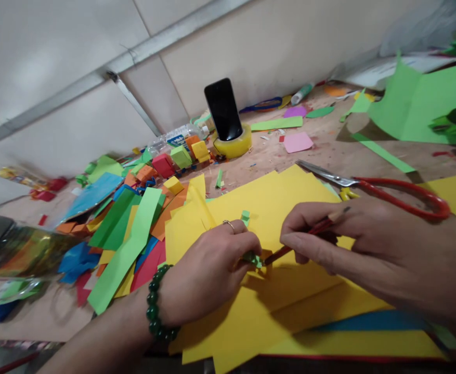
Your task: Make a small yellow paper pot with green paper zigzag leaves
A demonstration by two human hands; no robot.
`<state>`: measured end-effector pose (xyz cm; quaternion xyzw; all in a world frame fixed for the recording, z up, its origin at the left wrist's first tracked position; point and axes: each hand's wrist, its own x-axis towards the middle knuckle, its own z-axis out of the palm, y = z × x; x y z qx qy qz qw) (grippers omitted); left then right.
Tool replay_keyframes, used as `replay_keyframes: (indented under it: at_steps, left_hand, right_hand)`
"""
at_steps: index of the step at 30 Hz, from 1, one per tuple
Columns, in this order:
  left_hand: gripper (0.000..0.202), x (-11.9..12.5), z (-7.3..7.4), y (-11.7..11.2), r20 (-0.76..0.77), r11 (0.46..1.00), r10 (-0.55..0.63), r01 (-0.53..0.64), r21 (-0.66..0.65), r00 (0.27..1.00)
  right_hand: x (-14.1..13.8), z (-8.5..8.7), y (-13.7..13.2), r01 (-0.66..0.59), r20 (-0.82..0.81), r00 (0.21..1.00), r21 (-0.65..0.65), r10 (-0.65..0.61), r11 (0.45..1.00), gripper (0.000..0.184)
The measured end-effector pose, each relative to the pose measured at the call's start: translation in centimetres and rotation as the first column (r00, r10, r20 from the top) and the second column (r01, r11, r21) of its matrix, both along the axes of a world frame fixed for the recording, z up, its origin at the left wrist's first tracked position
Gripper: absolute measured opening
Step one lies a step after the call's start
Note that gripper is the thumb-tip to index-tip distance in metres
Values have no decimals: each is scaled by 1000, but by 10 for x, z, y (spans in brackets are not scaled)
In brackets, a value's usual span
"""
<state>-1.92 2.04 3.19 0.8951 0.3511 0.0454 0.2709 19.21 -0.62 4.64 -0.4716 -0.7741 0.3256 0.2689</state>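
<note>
My left hand (220, 259), with a ring and a green bead bracelet, pinches a small folded piece of green paper (256, 259). In my right hand (340, 249) is a pencil (280, 253), its sharpened end pointing back over the hand. The pencil's other end touches or nearly touches the green paper; I cannot tell which. Under both hands lie yellow paper sheets (228, 322). Another little green paper piece (245, 215) rests just beyond my left fingers. Red-handled scissors (399, 195) lie behind my right hand.
A phone (223, 109) stands in a yellow tape roll (238, 145) near the wall. Coloured paper strips (126, 249) and small paper boxes (163, 165) crowd the left. A clear bottle (177, 137) lies behind them; a jar (21, 249) sits far left. Green paper (418, 101) spreads at right.
</note>
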Motion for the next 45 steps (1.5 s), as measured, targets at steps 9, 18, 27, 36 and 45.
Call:
replay_keyframes:
  at_steps: [9,18,27,36,45]
  left_hand:
    - [9,2,1,3,-57,1000,-25,25,2,998]
    - [13,5,3,3,-67,999,-40,38,-30,997]
    - [14,-2,6,4,-21,1000,-27,27,-13,999]
    - [13,-3,5,-3,71,998,58,-58,0,996]
    - [21,-3,-1,-11,21,996,-31,29,80,999]
  right_hand:
    - [-5,-6,0,-9,-18,1000,-61,8,998,23]
    - [-6,-15,6,-38,-36,999,-58,36,998,29]
    - [-8,-20,-2,-78,74,994,12,77,997,21]
    - [-7,-22,-4,-104,104,989,-13,105,994,21]
    - [-7,-26,-1,-136,63,989,56,132,989,23]
